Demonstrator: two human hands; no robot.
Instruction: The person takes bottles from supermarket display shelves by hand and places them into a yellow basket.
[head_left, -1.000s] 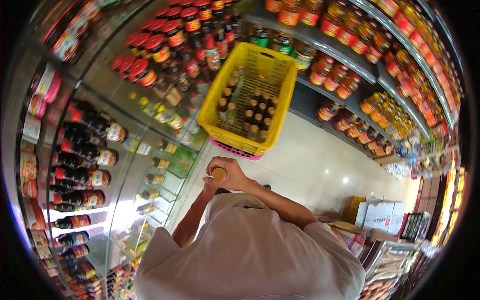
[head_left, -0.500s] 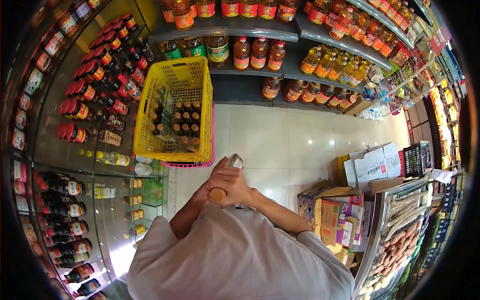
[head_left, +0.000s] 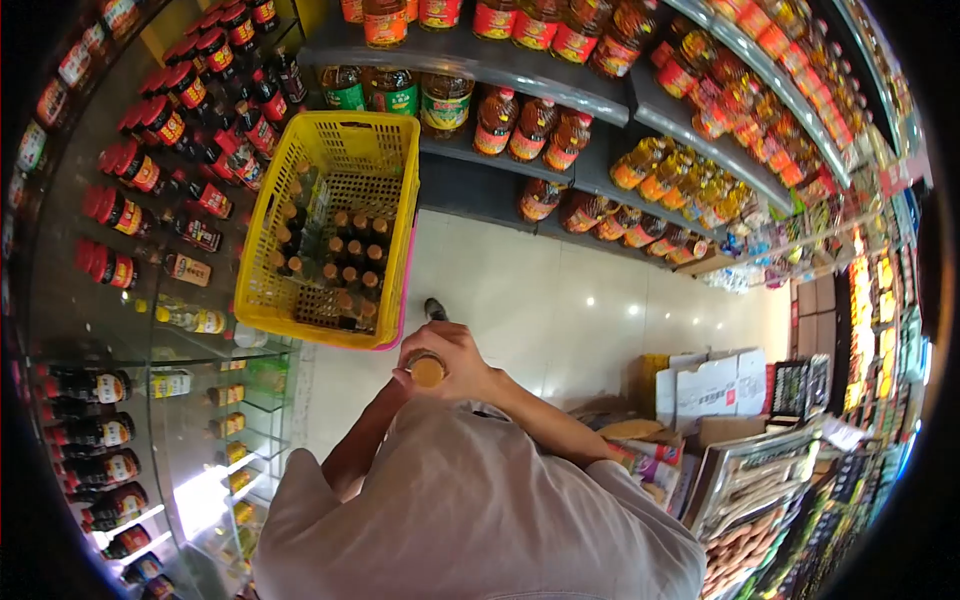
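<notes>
Dark bottles (head_left: 98, 428) are lining glass shelves (head_left: 150, 352) from eight to ten o'clock. A yellow basket (head_left: 268, 313) is holding capped bottles (head_left: 352, 249) at ten. Pale floor (head_left: 530, 310) is showing mid-view, oil bottles (head_left: 540, 130) are filling racks (head_left: 560, 88) from twelve to two, and boxes (head_left: 710, 388) are sitting at four. The left hand (head_left: 401, 382) is mostly hiding, its grip unclear. The right hand (head_left: 455, 355) is curling around a bottle (head_left: 428, 371) towards seven, cap facing up. Its clear base, visible earlier, is now hiding.
</notes>
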